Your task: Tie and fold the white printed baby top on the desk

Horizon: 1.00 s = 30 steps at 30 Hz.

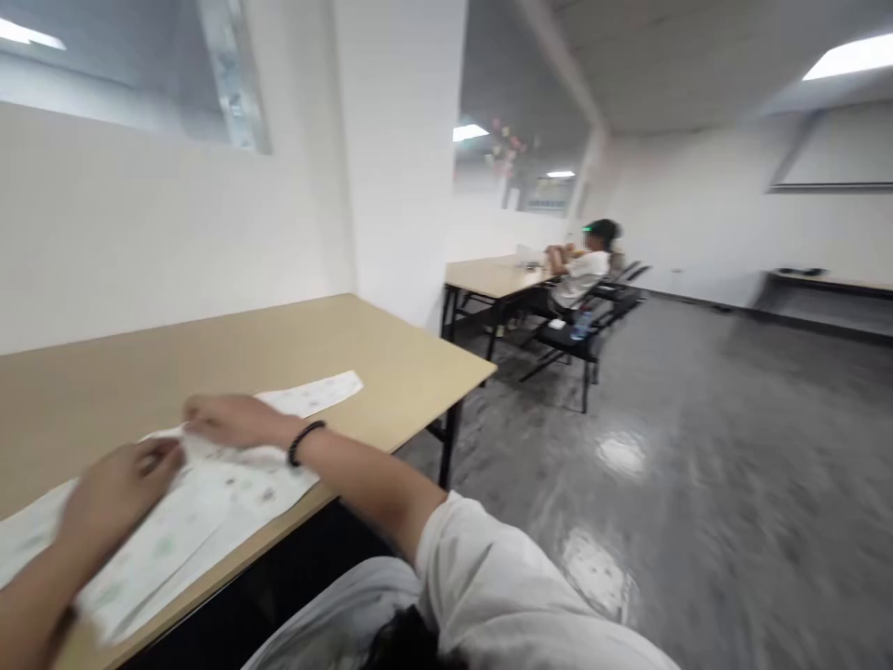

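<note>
A white long-sleeved shirt [241,493] with small faded prints lies spread on the light wood table [335,340]. One sleeve stretches right across the tabletop, the other toward the left edge of the view. My left hand [122,489] has thumb and fingers pinched together on the shirt's upper edge. Close beside it, my right hand [237,421] is closed on the same edge, fingertips partly hidden and slightly blurred. A dark beaded bracelet [303,442] circles my right wrist.
The table's right corner juts out over the grey floor [698,484]. A white wall and pillar [401,140] stand behind it. Farther off, a person [586,274] sits at a second table [499,274], with black chairs [568,340] and a bottle [581,325] nearby.
</note>
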Each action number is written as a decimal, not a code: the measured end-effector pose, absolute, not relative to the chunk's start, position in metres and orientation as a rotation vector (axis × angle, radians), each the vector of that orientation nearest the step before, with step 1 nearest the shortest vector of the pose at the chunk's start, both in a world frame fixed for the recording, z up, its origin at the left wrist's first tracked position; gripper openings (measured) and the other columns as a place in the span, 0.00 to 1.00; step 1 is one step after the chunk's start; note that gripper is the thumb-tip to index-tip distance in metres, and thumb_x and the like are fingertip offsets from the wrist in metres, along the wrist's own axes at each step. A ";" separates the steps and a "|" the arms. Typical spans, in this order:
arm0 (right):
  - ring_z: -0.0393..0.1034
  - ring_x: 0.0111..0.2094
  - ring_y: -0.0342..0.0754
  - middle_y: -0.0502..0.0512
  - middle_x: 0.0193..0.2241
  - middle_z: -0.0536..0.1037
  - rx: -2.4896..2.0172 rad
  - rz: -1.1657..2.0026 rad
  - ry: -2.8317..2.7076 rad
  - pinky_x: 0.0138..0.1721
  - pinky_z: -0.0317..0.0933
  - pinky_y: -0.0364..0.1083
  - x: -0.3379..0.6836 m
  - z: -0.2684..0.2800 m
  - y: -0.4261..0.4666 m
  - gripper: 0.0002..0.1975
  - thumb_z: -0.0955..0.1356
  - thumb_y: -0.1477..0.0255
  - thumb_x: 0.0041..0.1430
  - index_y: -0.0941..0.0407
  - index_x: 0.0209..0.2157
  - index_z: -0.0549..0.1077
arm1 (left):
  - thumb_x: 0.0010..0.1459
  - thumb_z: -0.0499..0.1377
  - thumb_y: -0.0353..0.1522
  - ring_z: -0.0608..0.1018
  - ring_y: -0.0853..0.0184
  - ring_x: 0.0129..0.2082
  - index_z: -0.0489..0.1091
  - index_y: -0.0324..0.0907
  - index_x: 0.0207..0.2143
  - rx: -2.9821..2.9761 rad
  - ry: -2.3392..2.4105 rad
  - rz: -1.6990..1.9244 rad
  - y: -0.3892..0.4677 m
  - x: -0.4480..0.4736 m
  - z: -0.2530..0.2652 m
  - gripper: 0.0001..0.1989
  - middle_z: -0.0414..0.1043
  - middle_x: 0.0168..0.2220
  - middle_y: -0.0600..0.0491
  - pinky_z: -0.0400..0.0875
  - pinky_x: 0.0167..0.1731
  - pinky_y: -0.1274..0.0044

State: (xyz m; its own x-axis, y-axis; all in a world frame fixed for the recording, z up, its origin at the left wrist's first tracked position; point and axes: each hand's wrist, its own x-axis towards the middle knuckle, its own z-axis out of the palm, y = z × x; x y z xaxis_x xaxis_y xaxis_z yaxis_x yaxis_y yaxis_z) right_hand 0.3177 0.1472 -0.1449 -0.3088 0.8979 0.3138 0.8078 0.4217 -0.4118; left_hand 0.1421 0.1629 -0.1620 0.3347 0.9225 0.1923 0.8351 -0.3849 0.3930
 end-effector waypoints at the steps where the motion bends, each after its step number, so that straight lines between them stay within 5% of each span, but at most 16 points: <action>1: 0.69 0.36 0.41 0.43 0.35 0.75 -1.491 0.154 -2.202 0.31 0.55 0.37 0.316 -0.146 0.143 0.02 0.66 0.70 0.70 0.53 0.41 0.67 | 0.54 0.47 0.46 0.77 0.57 0.42 0.73 0.49 0.38 2.357 1.604 0.612 0.157 0.136 -0.162 0.20 0.80 0.39 0.56 0.69 0.39 0.73; 7: 0.67 0.35 0.46 0.55 0.35 0.75 -1.377 0.191 -2.184 0.33 0.52 0.41 0.310 -0.175 0.151 0.04 0.64 0.75 0.68 0.60 0.39 0.70 | 0.53 0.55 0.38 0.77 0.61 0.40 0.77 0.43 0.36 2.194 1.529 0.786 0.153 0.138 -0.166 0.14 0.79 0.39 0.50 0.67 0.38 0.77; 15: 0.66 0.32 0.44 0.51 0.30 0.73 -1.250 0.221 -2.163 0.33 0.53 0.41 0.313 -0.184 0.159 0.03 0.65 0.76 0.66 0.58 0.40 0.70 | 0.57 0.56 0.39 0.73 0.67 0.29 0.77 0.42 0.33 2.128 1.493 0.792 0.158 0.129 -0.174 0.13 0.77 0.31 0.52 0.59 0.28 0.79; 30: 0.72 0.36 0.45 0.55 0.34 0.79 -1.208 0.247 -2.197 0.39 0.60 0.41 0.310 -0.180 0.155 0.03 0.70 0.78 0.61 0.60 0.33 0.78 | 0.55 0.55 0.39 0.69 0.68 0.25 0.77 0.40 0.28 2.054 1.464 0.767 0.165 0.127 -0.174 0.15 0.70 0.22 0.54 0.56 0.25 0.78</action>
